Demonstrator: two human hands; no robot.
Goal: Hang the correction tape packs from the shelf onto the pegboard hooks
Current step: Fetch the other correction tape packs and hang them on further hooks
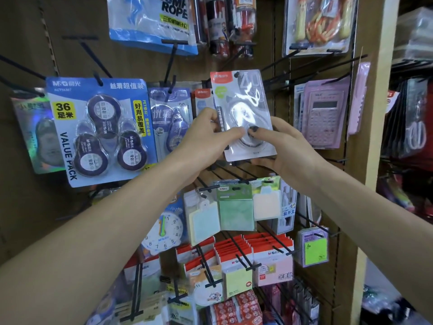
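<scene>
Two-handed grip around correction tape pack (pixel 242 109)

The correction tape pack (pixel 242 113) sits at center frame: a white card with an orange-red top band, a clear blister and a hang hole at its top. It is upright, tilted slightly left, against the pegboard hooks (pixel 304 55).

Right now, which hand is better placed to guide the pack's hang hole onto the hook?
Left, probably. The left hand grips the correction tape pack higher on its edge, nearer the hang hole; the right hand supports its bottom.
</scene>
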